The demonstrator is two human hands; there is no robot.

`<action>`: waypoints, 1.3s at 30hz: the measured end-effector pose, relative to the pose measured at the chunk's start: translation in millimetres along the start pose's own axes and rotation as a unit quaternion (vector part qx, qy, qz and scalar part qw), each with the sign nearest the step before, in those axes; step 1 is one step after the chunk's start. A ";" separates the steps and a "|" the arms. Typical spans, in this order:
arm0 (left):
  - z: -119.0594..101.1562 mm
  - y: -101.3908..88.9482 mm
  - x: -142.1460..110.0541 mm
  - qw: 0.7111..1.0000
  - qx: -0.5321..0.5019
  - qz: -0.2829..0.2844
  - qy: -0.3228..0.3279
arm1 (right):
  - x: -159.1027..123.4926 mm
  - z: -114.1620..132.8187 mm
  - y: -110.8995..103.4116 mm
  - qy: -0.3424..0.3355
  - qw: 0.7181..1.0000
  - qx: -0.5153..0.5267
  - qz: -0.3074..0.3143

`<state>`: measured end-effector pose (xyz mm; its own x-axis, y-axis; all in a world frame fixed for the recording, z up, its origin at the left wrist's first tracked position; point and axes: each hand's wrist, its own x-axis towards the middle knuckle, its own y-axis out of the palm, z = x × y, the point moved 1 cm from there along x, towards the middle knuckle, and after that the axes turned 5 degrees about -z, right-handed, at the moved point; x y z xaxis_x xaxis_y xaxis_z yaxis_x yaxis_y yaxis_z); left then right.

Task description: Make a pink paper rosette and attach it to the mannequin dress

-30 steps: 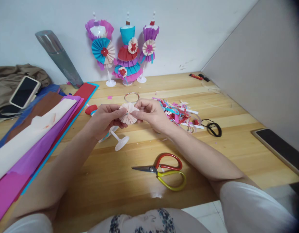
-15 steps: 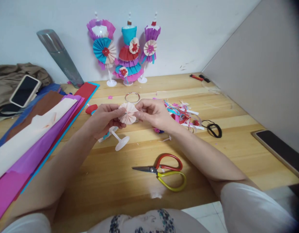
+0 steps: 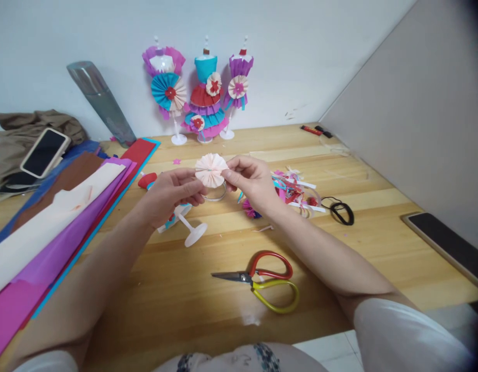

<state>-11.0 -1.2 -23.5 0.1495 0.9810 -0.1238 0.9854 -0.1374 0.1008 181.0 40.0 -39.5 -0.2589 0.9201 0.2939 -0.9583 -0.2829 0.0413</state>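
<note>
A small round rosette of pleated pale-pink paper [image 3: 211,170] is held up between both hands above the table. My left hand [image 3: 176,194] pinches its left edge with thumb and fingers. On the opposite edge, my right hand [image 3: 248,178] grips it between thumb and forefinger. Behind and below the rosette, a round tape ring [image 3: 216,194] is partly covered. Under my left hand lies a toppled mini dress form, its white base [image 3: 196,235] showing and its body partly hidden. Scissors [image 3: 242,277] with one red and one yellow handle rest nearer to me, blades pointing left.
Three dress forms in paper outfits [image 3: 205,103] stand against the wall. Coloured paper sheets [image 3: 68,217] and a bottle [image 3: 103,103] are at left. Paper scraps [image 3: 296,191], a black cord [image 3: 341,212] and a dark flat device [image 3: 444,248] lie at right.
Both hands have raised the rosette slightly and moved it a little right, turning its pleated face more toward me. My view has tipped slightly upward.
</note>
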 end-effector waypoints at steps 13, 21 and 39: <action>-0.5 0.0 -1.8 1.000 -0.016 -0.011 -0.009 | -2.3 -0.6 3.6 0.000 1.000 0.008 0.012; 7.3 2.6 -3.0 0.994 -0.076 0.061 -0.045 | -4.0 -4.9 3.0 -0.072 0.996 -0.048 0.004; 2.0 11.5 -7.4 0.997 -0.075 -0.019 -0.007 | -9.5 0.8 -8.6 -0.347 0.878 -0.329 0.029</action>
<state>-0.6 -10.4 -23.4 0.1147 0.9830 -0.1433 0.9672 -0.0776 0.2417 191.8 33.5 -41.9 -0.3926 0.4583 0.7974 -0.8677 0.1029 -0.4863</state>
